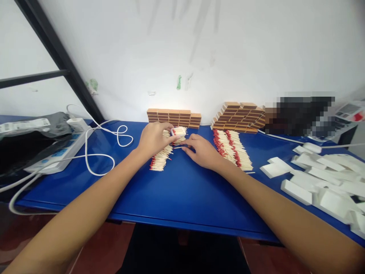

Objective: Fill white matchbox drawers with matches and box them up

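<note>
My left hand [155,139] grips a small white matchbox tray [178,131] filled with matches, tilted so its contents face me. Just to the right, my right hand [203,152] has its thumb and index finger closed on a single match [178,147], which points left, below the tray. Partly covered by my left hand, a row of loose red-tipped matches [160,159] lies on the blue table [171,194]. Farther right, beyond my right hand, two more columns of matches [232,148] lie side by side, partly behind my forearm.
Against the wall stand stacked matchbox sleeves [171,114] and a taller, uneven stack [239,116]. White empty trays [325,175] are heaped on the right. A power strip [61,152] with looping white cables [99,173] and a black plastic bag [19,144] lie on the left.
</note>
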Available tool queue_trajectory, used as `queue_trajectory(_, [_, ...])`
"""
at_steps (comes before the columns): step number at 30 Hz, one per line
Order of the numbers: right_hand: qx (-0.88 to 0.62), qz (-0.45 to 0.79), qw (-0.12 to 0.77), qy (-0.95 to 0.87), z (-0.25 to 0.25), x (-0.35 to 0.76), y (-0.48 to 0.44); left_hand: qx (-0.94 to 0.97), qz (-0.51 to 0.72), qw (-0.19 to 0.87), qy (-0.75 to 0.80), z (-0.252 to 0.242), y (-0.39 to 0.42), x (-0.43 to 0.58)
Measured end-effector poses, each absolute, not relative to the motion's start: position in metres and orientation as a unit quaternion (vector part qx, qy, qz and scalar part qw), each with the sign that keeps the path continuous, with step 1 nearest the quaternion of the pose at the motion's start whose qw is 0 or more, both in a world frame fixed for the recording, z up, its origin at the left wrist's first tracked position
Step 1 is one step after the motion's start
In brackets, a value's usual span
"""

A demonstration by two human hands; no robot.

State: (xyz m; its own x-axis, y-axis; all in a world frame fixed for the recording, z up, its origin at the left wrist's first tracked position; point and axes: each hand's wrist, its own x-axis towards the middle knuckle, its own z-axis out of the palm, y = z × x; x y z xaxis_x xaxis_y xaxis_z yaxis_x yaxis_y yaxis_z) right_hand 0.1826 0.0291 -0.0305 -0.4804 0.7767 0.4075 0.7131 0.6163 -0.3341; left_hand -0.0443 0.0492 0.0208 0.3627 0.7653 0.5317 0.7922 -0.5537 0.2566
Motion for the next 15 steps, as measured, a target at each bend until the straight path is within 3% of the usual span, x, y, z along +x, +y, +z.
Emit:
queue_trajectory(7, [-0.442, 0.096, 0.276, -0.848, -0.026, 0.181, 0.026, -0.827, -0.313, 0.020, -0.467, 0.020, 0.050, -0.045])
queue_trajectory(15, [-0.472, 0.128, 0.205, -0.848, -0.014, 0.193, 0.017, -0.833, -0.309, 0.015, -0.459, 0.020, 0.051, -0.045])
